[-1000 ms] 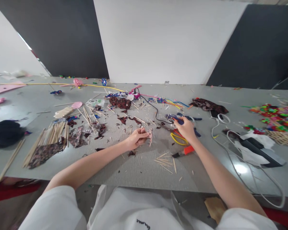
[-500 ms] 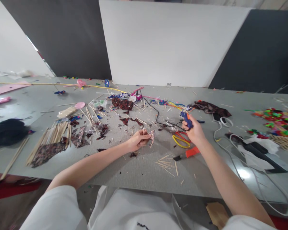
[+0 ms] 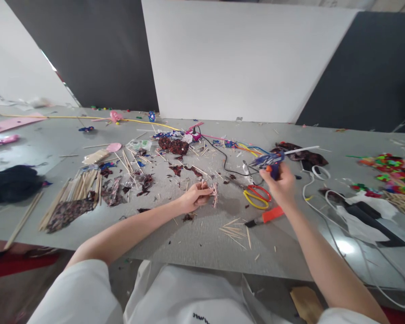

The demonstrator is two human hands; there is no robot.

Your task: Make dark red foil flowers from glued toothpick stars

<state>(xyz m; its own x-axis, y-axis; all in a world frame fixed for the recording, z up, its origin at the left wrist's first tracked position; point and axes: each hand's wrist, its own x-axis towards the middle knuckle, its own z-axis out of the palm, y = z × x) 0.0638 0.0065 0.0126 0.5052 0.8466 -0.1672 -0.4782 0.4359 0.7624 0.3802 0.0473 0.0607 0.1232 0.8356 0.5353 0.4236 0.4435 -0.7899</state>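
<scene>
Fingers of my left hand (image 3: 196, 198) pinch a small bundle of short thin sticks (image 3: 215, 195) just above the table. My right hand (image 3: 282, 185) is wrapped round a blue glue gun (image 3: 267, 162) with an orange trigger. Its nozzle points left, and a whitish glue stick (image 3: 302, 150) juts out of its back. Below the gun lie scissors (image 3: 256, 199) with red and yellow handles, beside an orange-handled tool (image 3: 272, 214) with a dark end. Several loose thin sticks (image 3: 234, 230) are spread in front of my hands.
Wooden sticks (image 3: 83, 186) lie by dark patterned cloth (image 3: 69, 213) on the left. A black cord (image 3: 225, 157) runs behind my hands. White cable (image 3: 312, 180) and colourful pieces (image 3: 391, 166) are at the right. Grey table (image 3: 189, 245) ends against upright panels (image 3: 249, 63).
My right hand has turned the glue gun from upright to nearly level, so its glue stick now shows pointing right. My left hand stays in place with the stick bundle.
</scene>
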